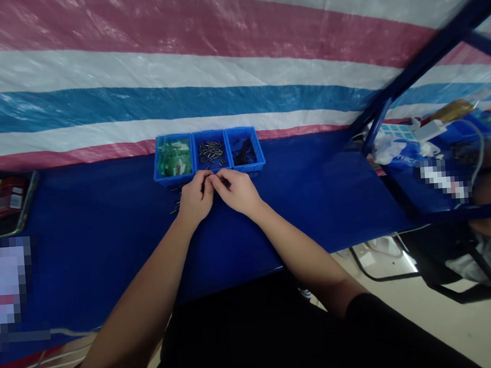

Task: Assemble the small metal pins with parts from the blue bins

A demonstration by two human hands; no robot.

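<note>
Closely, left hand [195, 199] and right hand [236, 191] angled inward, fingertips [205, 179] pinched together, anything held hidden

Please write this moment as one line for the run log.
Left hand, right hand: fingertips together, held item unclear | Ahead: blue bin, metal pins | Beside: loose pins on blue table

**Hardly anything here reads clearly**

At the right edge of your view, you can pick out a few white capital letters on the blue printed sheet [412, 158]. They may read "ICK", but they are blurred and you cannot be sure, and the line runs into a pixelated patch [442, 180]. At the left, the small white label [15, 201] on the red package is too small to read. Nothing on the blue plastic bins [209, 167] can be read.
</note>
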